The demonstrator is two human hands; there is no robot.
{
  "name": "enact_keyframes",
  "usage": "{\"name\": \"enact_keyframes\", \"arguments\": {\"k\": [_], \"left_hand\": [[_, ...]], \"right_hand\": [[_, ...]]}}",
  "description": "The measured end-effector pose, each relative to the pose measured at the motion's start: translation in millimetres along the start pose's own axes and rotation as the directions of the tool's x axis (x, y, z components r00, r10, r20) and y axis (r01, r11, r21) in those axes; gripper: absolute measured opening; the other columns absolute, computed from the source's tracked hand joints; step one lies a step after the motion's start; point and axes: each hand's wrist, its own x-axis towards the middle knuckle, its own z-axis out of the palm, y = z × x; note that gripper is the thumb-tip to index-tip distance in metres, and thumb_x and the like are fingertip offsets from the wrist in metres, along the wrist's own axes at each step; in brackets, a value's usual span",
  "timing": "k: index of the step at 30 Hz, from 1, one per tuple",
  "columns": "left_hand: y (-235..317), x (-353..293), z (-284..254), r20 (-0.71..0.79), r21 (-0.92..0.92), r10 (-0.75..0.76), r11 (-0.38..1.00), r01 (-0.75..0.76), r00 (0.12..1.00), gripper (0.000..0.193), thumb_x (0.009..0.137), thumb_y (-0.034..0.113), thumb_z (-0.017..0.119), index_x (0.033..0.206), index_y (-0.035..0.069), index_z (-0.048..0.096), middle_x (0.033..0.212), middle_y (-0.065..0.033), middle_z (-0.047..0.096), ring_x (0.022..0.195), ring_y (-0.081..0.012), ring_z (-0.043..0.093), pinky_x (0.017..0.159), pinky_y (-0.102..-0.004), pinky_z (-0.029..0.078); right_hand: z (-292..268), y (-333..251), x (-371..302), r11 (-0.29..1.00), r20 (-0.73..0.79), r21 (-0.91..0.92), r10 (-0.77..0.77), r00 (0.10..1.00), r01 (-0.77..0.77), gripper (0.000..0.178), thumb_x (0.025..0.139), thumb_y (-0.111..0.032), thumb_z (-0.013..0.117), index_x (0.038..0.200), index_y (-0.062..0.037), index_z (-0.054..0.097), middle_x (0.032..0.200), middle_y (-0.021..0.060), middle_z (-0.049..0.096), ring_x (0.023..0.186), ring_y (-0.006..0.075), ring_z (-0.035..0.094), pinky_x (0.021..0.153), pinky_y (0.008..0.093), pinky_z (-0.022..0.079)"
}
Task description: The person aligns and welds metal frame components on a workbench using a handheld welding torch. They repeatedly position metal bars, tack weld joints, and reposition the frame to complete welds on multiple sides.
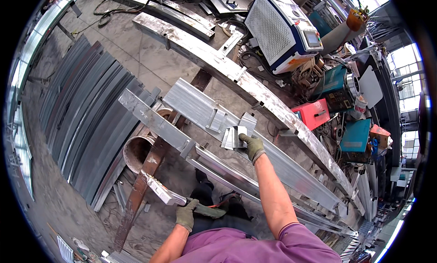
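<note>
My left hand [185, 214], in a green-grey work glove, is closed round the grip of a welding gun [161, 190]. The gun has a pale body and a narrow tip that points up and left over a rusty crossbar; a dark green sleeved cable [210, 211] trails from its rear. Also gloved, my right hand [253, 147] pinches the edge of a short bent metal bracket [235, 138]. This bracket lies among similar pieces on a wide galvanized channel [189, 99]. Another bracket [216, 121] sits on the channel to its left. A narrower steel channel [152, 117] runs nearer to me.
Rusty crossbars [144, 185] support the channels, beside an open pipe [136, 154]. Stacked grey profiles [91, 126] cover the floor at left. A long steel beam [200, 53] runs beyond. A white-and-blue machine cabinet [277, 35], a red case [313, 113] and teal machines [334, 88] stand at right.
</note>
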Motion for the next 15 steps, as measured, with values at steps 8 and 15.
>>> {"name": "enact_keyframes", "arguments": {"k": [8, 15], "left_hand": [[7, 3, 11, 0.025, -0.007, -0.042, 0.999, 0.042, 0.999, 0.007, 0.087, 0.002, 0.083, 0.09, 0.004, 0.077, 0.086, -0.0046, 0.075, 0.082, -0.0171, 0.069, 0.082, -0.0332, 0.053], [8, 10, 12, 0.06, 0.017, -0.016, 1.0, 0.015, 0.998, 0.006, 0.087, 0.003, 0.082, 0.091, 0.003, 0.077, 0.086, -0.0054, 0.076, 0.082, -0.0181, 0.07, 0.083, -0.0335, 0.053]], "right_hand": [[-32, 19, 18, 0.998, -0.09, -0.006, -0.064, 0.994, 0.063, 0.034, 0.098, -0.02, 0.082, 0.127, -0.0063, 0.07, 0.111, 0.0064, 0.073, 0.094, 0.0206, 0.071, 0.072, 0.0418, 0.063], [-40, 28, 10, 0.945, -0.083, 0.234, -0.216, 0.973, 0.23, 0.029, 0.099, -0.019, 0.081, 0.124, -0.008, 0.072, 0.112, 0.0045, 0.076, 0.097, 0.0201, 0.073, 0.078, 0.0449, 0.063]]}}
